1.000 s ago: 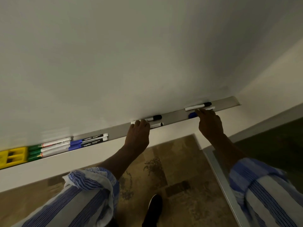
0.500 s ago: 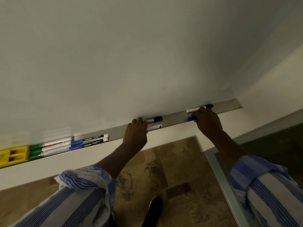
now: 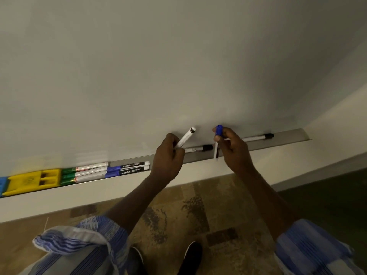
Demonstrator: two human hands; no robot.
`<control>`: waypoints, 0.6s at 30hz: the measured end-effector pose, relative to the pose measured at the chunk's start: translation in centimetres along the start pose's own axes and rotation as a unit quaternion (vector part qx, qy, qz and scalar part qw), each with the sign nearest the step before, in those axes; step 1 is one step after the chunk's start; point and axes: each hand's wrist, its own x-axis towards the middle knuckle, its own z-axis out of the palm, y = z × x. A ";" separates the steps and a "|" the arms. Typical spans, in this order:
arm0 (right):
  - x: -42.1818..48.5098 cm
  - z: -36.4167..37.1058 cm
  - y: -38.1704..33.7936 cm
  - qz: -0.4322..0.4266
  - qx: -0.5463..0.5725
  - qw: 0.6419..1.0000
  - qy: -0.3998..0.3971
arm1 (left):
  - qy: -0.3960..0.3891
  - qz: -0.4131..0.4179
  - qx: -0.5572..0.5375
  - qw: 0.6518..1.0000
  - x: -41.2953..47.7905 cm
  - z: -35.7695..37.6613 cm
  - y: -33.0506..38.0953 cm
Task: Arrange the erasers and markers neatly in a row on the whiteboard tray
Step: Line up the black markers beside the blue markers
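Note:
My left hand (image 3: 168, 155) holds a white marker (image 3: 185, 137) tilted up against the whiteboard, above the grey tray (image 3: 288, 138). My right hand (image 3: 232, 147) grips a blue-capped marker (image 3: 218, 133) nearly upright, cap on top. Two black-capped markers stay in the tray: one (image 3: 198, 149) between my hands, another (image 3: 258, 137) near the tray's right end. At the left, three green markers (image 3: 85, 172) and two blue markers (image 3: 129, 168) lie side by side. A yellow eraser (image 3: 33, 180) and a blue eraser (image 3: 3, 185) sit at the far left.
The whiteboard (image 3: 158, 66) fills the upper view. A white wall strip (image 3: 99, 191) runs below the tray. My shoes (image 3: 190, 257) stand on the mottled brown floor (image 3: 178, 215). A dark green floor area (image 3: 327, 199) lies to the right.
Both hands lifted a marker each off the tray and came closer together. The view shifted right and the blue eraser came into sight.

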 end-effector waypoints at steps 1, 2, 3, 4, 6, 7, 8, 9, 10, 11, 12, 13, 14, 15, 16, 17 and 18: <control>-0.1 1.1 -0.7 0.002 0.009 1.000 -0.022 | -0.001 -0.007 -0.029 1.000 -0.1 -0.7 0.1; -0.3 2.2 -1.4 -0.002 0.013 0.999 -0.046 | 0.002 -0.011 -0.051 0.999 -0.1 -1.4 0.3; -0.5 3.3 -2.1 -0.015 0.015 0.997 -0.068 | 0.011 -0.014 -0.062 0.998 -0.2 -2.1 0.3; -0.6 4.3 -2.7 -0.033 0.016 0.995 -0.089 | 0.022 -0.017 -0.064 0.998 -0.2 -2.8 0.4; -0.8 6.4 -3.9 -0.063 0.021 0.990 -0.127 | 0.039 -0.036 -0.064 0.997 -0.3 -4.5 0.1; -0.8 7.3 -4.6 -0.071 0.019 0.987 -0.143 | 0.041 -0.048 -0.065 0.996 -0.4 -5.3 -0.3; -0.9 8.3 -5.2 -0.079 0.012 0.985 -0.155 | 0.040 -0.060 -0.063 0.995 -0.5 -6.2 -0.8; -0.8 9.2 -5.7 -0.091 -0.001 0.982 -0.164 | 0.039 -0.069 -0.058 0.995 -0.7 -7.0 -1.4; -0.8 10.1 -6.3 -0.106 -0.018 0.979 -0.171 | 0.041 -0.079 -0.057 0.994 -0.9 -7.7 -2.0; -0.8 10.9 -6.8 -0.118 -0.030 0.977 -0.176 | 0.045 -0.089 -0.063 0.993 -1.2 -8.5 -2.6; -0.8 11.7 -7.2 -0.124 -0.033 0.975 -0.181 | 0.053 -0.099 -0.074 0.991 -1.4 -9.2 -3.3; -0.8 12.3 -7.5 -0.122 -0.028 0.975 -0.186 | 0.063 -0.107 -0.087 0.988 -1.7 -9.9 -3.9; -0.8 12.9 -7.7 -0.117 -0.021 0.975 -0.189 | 0.072 -0.117 -0.100 0.985 -2.0 -10.6 -4.6; -0.8 13.5 -7.8 -0.111 -0.018 0.975 -0.190 | 0.080 -0.126 -0.115 0.982 -2.2 -11.3 -5.4; -0.8 14.0 -7.7 -0.106 -0.019 0.976 -0.187 | 0.090 -0.138 -0.129 0.978 -2.5 -12.1 -6.2; -0.8 14.4 -7.6 -0.100 -0.024 0.978 -0.182 | 0.100 -0.151 -0.143 0.973 -2.8 -12.8 -7.0; -0.9 14.8 -7.5 -0.097 -0.030 0.979 -0.175 | 0.110 -0.163 -0.155 0.968 -3.2 -13.4 -7.8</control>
